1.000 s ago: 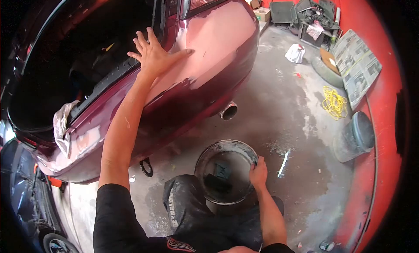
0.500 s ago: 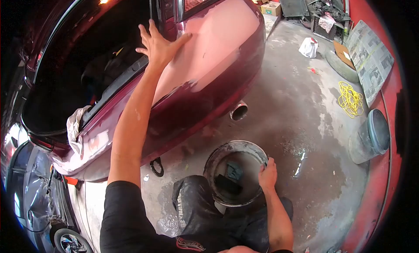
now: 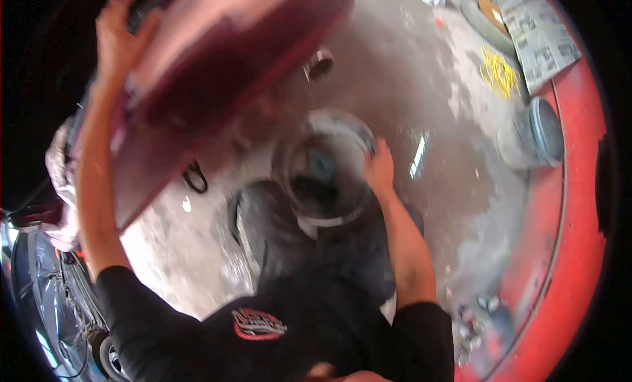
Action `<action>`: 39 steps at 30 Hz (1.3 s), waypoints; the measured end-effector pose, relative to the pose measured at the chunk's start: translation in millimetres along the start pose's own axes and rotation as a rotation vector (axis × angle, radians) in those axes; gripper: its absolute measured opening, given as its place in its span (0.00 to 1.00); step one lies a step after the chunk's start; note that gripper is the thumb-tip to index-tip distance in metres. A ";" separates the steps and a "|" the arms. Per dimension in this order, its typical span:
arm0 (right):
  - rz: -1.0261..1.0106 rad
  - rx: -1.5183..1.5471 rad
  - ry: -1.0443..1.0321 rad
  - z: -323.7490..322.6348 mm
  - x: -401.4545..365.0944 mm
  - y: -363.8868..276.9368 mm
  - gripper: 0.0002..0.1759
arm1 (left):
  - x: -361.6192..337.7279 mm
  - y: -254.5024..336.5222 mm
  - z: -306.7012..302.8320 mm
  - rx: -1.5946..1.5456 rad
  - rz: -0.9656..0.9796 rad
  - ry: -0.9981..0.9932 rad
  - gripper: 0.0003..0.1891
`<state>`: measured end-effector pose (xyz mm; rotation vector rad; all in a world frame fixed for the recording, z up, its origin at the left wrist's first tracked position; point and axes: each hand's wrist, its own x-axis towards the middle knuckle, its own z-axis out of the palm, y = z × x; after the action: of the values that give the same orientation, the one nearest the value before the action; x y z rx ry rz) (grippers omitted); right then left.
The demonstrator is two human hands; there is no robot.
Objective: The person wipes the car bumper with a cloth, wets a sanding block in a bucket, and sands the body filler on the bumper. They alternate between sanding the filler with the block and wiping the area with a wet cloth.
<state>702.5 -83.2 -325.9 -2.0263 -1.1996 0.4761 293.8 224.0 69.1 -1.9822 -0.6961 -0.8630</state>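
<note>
My left hand is at the upper left, fingers apart, against or just over the edge of the maroon car body beside its pale pink patch. Blur hides whether the palm presses on it. My right hand is closed on the right rim of a round bucket between my knees. Inside the bucket lie a teal piece, like a cloth or pad, and a black block-like thing, both blurred.
An exhaust pipe juts from the car above the bucket. A dark loop lies on the floor. Rightward are a grey bucket, yellow cord, a tyre and a newspaper-covered panel. A pale cloth hangs at left.
The view has tipped downward and blurred, so the bucket and floor things sit higher and further left in the picture. My left hand stays by the car, my right on the bucket rim.
</note>
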 end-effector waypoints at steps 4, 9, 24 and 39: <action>-0.011 -0.077 0.030 6.3 -1.9 4.1 0.21 | -10.8 11.7 -17.2 -0.257 -0.073 0.033 0.36; -0.071 -0.141 0.020 6.4 -1.0 7.4 0.22 | -9.4 10.3 -12.9 -0.439 -0.320 0.045 0.50; -0.032 -0.217 0.033 0.9 -2.4 4.4 0.27 | -17.3 11.5 -11.5 -0.498 -0.442 0.088 0.21; -0.263 -0.293 -0.190 77.6 1.2 -16.0 0.22 | -14.6 50.9 -19.6 -0.594 -0.461 0.029 0.20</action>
<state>644.9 -46.5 -366.1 -2.0541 -1.7103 0.3867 316.0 180.0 41.5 -2.3529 -0.9839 -1.5096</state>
